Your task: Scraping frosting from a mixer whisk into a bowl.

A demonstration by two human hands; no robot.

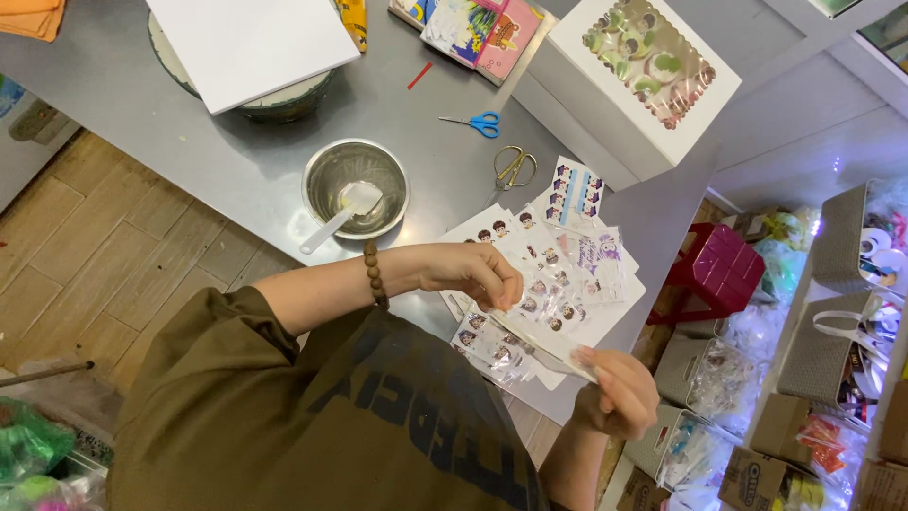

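Observation:
My left hand [468, 273], with a brown bead bracelet [375, 274] on its wrist, pinches the upper end of a thin sheet of small cartoon stickers [544, 348]. My right hand [619, 393] grips the lower end of the same sheet, just off the table's edge. Both hands hold it over a spread of several more sticker sheets [572, 260] lying on the grey metal table [236, 161].
A steel bowl [317, 185] with a white spatula [331, 222] stands left of the stickers. Blue scissors [478, 123] and gold scissors [514, 167] lie behind them. A white windowed cake box [629, 123] sits far right, a white board [251, 43] far left. A red stool [714, 265] and baskets [837, 241] are beside the table.

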